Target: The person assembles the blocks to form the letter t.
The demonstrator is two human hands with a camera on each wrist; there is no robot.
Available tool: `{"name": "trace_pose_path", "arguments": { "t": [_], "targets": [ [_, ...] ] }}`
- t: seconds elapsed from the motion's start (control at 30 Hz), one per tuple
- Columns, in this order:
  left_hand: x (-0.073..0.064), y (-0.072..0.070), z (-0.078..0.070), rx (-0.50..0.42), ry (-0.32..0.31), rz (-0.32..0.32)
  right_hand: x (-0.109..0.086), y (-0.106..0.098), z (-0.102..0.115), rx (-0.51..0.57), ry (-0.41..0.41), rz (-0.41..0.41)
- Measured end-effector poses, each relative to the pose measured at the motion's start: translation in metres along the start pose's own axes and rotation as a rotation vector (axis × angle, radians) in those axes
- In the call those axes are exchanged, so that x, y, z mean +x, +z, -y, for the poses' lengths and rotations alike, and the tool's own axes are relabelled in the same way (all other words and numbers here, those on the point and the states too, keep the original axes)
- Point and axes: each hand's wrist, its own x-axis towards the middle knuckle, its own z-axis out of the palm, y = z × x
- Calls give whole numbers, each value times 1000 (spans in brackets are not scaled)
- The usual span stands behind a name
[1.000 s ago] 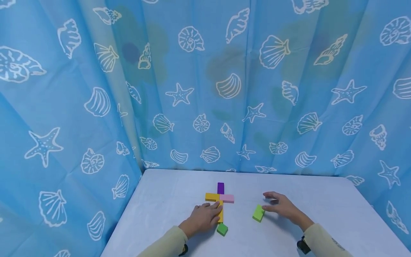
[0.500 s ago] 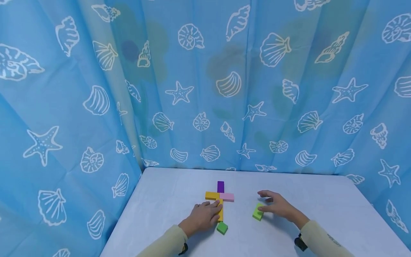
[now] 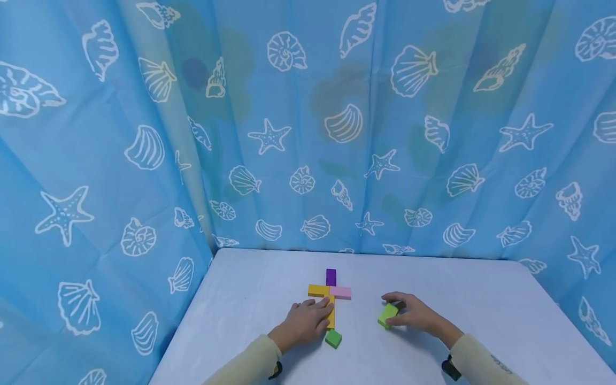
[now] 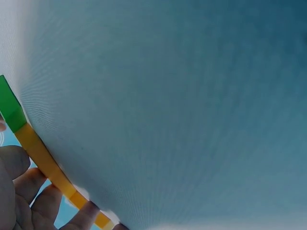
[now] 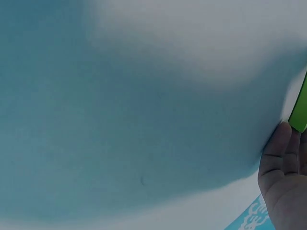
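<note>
In the head view my left hand (image 3: 304, 322) lies with its fingers over an upright-running yellow block (image 3: 332, 319). Its thumb is at that block's near end, beside a small green block (image 3: 333, 338) turned at an angle. The left wrist view shows the fingertips along the side of the yellow row (image 4: 45, 155), with the green block (image 4: 10, 103) at one end. To the right, my right hand (image 3: 417, 314) holds a lime green block (image 3: 386, 315) between thumb and fingers; the right wrist view catches only the edge of this block (image 5: 301, 108).
A second yellow block (image 3: 316, 290) and a pink block (image 3: 340, 292) form a crossbar at the far end of the yellow one, with a purple block (image 3: 331, 277) beyond. The white table (image 3: 250, 278) is bordered by a blue shell-patterned curtain (image 3: 303, 133).
My right hand has shifted slightly left, and its thumb and fingers have come in around the lime green block. The left hand stays in place on the yellow block.
</note>
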Motion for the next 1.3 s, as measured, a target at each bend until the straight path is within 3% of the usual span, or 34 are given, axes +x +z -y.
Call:
{"name": "trace_pose_path", "arguments": {
  "t": [0.2, 0.47, 1.3],
  "targets": [
    [1, 0, 0, -3, 2, 5, -4, 3, 3, -67, 67, -34],
    [0, -1, 0, 9, 10, 2, -7, 6, 3, -80, 78, -74],
    [0, 0, 1, 31, 21, -19, -20, 23, 14, -63, 27, -63]
  ]
}}
